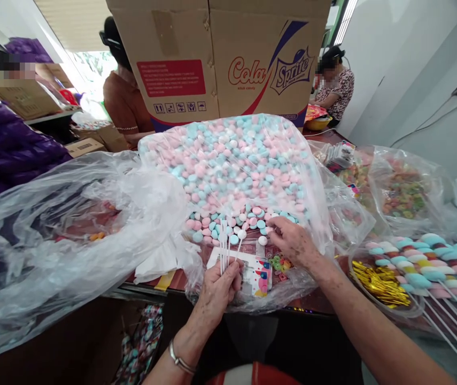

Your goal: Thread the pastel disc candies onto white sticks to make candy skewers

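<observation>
My left hand (222, 283) is closed around several thin white sticks (223, 247) that point upward. One stick leans right, with a white candy disc (241, 234) at its tip. My right hand (292, 240) is at the front right edge of a big heap of pink, blue and white candies (232, 171), fingers curled together beside a few loose ones. What its fingertips pinch, if anything, is too small to make out. Clear plastic covers most of the heap. Printed cards (257, 275) lie just beyond my left hand, with small ring-shaped gummies (279, 264) to their right.
A large cardboard box (220, 59) stands behind the heap. Clear plastic sheeting (71, 256) spreads left. On the right are a bowl of gold twist ties (380, 283), finished candy skewers (432, 262) and bagged gummies (404, 187). Other people sit beyond the box.
</observation>
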The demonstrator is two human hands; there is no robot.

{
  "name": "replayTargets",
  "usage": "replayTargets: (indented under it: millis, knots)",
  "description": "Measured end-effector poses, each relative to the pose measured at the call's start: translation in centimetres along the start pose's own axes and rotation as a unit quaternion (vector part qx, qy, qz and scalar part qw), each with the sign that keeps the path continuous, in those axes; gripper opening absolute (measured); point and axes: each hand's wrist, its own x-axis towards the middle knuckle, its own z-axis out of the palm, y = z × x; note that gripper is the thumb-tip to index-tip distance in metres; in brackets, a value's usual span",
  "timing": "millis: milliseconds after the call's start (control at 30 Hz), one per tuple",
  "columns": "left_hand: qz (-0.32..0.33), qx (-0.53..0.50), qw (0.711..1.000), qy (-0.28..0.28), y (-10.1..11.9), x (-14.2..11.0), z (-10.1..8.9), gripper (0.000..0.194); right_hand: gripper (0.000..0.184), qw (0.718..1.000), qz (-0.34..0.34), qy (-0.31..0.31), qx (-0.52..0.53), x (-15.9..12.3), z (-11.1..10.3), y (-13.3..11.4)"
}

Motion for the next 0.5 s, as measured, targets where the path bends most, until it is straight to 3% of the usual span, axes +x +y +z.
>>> replayTargets:
  millis: [167, 333, 500]
  knots:
    - [-0.007, -0.007, 1.0, 0.002, -0.1, 0.1, 0.2, 0.044, 0.017, 0.998, -0.066, -0.003, 0.017, -0.1, 1.1, -0.1]
    - [0.001, -0.002, 1.0, -0.014, -0.2, 0.1, 0.0, 0.044, 0.016, 0.997, -0.069, 0.014, -0.016, -0.6, 1.5, 0.0]
    - [0.001, 0.011, 1.0, -0.008, -0.1, -0.1, 0.1, 0.043, 0.02, 0.996, -0.076, -0.022, -0.039, -0.7, 1.9, 0.0]
